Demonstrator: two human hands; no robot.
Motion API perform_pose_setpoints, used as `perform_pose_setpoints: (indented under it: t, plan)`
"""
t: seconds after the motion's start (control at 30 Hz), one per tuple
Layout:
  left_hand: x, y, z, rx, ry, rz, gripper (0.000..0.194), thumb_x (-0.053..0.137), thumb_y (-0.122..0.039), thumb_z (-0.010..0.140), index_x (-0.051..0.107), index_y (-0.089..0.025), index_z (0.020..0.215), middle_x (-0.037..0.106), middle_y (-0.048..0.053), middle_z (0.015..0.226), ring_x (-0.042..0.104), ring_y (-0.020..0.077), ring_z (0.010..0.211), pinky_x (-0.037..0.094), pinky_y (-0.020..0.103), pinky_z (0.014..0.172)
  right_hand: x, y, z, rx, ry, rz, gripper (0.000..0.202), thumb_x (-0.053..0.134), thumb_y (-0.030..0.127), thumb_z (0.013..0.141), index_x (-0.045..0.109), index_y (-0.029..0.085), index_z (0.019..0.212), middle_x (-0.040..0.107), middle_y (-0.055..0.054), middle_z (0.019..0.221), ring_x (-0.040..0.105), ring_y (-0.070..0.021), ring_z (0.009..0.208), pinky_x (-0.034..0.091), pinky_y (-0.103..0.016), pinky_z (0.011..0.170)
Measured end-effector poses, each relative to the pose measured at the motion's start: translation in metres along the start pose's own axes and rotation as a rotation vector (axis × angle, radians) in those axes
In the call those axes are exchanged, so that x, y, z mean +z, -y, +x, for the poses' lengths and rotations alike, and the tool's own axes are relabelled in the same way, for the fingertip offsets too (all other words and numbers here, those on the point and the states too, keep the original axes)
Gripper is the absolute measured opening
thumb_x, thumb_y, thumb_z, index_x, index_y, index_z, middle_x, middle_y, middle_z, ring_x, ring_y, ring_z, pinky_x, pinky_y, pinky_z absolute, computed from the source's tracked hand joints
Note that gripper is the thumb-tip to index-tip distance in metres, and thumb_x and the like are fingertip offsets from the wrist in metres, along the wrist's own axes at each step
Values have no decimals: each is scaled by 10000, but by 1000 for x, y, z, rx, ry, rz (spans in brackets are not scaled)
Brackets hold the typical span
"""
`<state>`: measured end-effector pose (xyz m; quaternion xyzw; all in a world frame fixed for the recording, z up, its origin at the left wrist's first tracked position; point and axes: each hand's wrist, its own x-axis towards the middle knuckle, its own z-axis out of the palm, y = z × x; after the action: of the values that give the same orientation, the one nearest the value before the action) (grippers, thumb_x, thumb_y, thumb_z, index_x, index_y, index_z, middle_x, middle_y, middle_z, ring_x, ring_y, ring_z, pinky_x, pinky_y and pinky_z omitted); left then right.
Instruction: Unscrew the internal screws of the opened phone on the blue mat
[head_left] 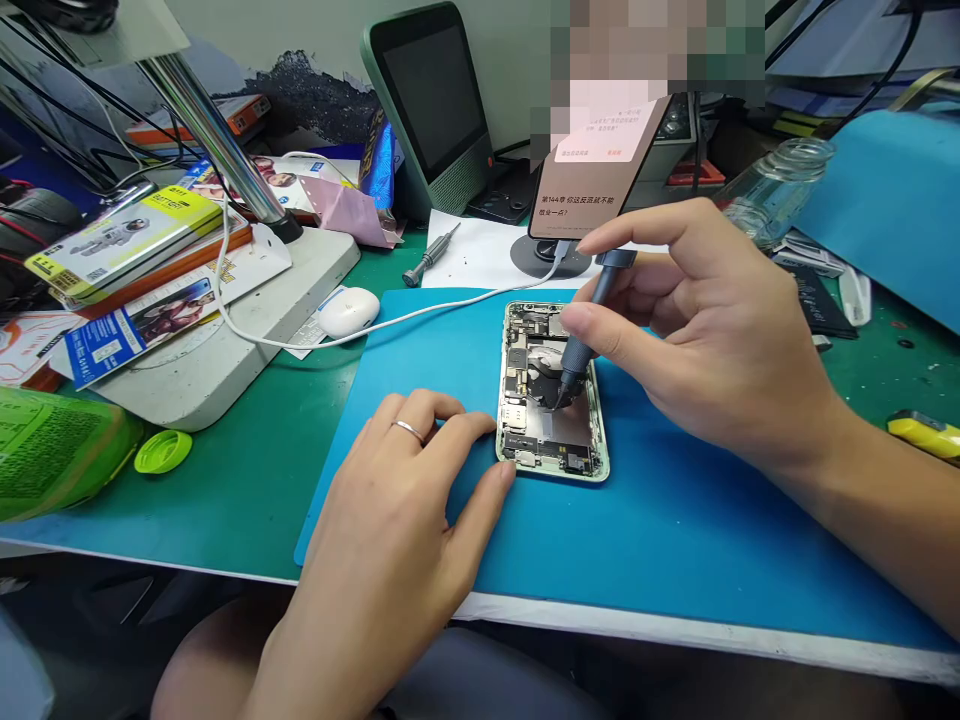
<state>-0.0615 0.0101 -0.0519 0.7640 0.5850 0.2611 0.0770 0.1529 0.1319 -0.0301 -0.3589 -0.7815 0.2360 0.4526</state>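
An opened phone (551,425) with its inner parts exposed lies on a blue mat (645,540). My left hand (405,510), with a ring on one finger, rests at the phone's lower left; its thumb and index fingertips touch the frame and nothing is held. A dark grey screwdriver (577,350) is in my right hand (697,320), between thumb and fingers. Its tip points down into the middle of the phone, over the bare inner area beside a round black part. Whether the tip touches is too small to tell.
Behind the mat, a lit phone (577,205) stands on a round stand with a white cable (450,302). Another screwdriver (431,254) lies on white paper. A lamp base (225,350), white case (349,312) and green bottle (60,450) are left; a glass jar (780,190) and yellow tool (926,433) right.
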Motion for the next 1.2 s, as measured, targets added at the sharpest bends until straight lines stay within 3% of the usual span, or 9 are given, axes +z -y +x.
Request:
perform_pose_setpoints:
  t: [0.83,1.2]
  plan:
    - [-1,-1,1,-20,14,-10,173,601,-287,1075,690,-224,1209,658,58,1149,591,246,1040,465,400,847,1,4,-2,32,-10,20,306,815,303,889,662,335,1153,726,-6,920,754,-258,789,667,-443,716]
    - [-2,0,2,-18,16,-10,167,605,-290,1076,693,-226,1202,649,48,1143,585,235,1039,462,386,836,1,2,-1,10,-6,24,313,818,310,891,672,332,1166,725,1,911,751,-244,776,655,-407,692]
